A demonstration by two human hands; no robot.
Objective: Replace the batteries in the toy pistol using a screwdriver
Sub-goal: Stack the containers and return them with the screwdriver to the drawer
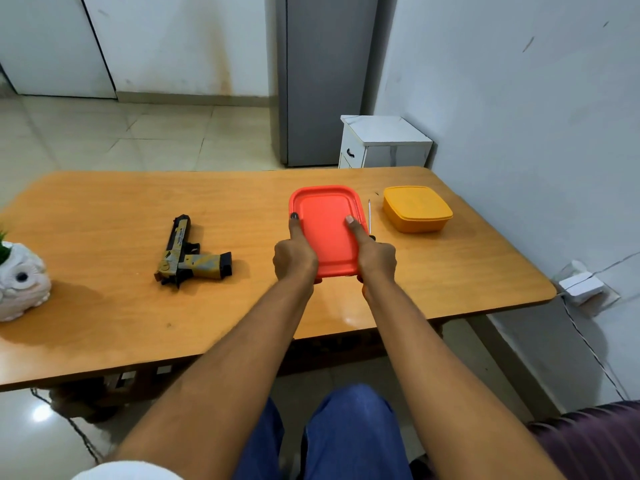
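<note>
The toy pistol (pixel 192 252) lies untouched on the tabletop (pixel 104 323), well left of both hands. The left hand (pixel 295 258) and right hand (pixel 375 258) grip a red box (pixel 325 220); prying its lid could knock the screwdriver (pixel 370 216) just beside the right hand rolling.

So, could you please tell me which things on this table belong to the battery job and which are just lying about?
For the job: toy pistol; screwdriver; red box, held by left hand and right hand; possibly the yellow box, contents unseen.

Lying about: white owl planter.
</note>
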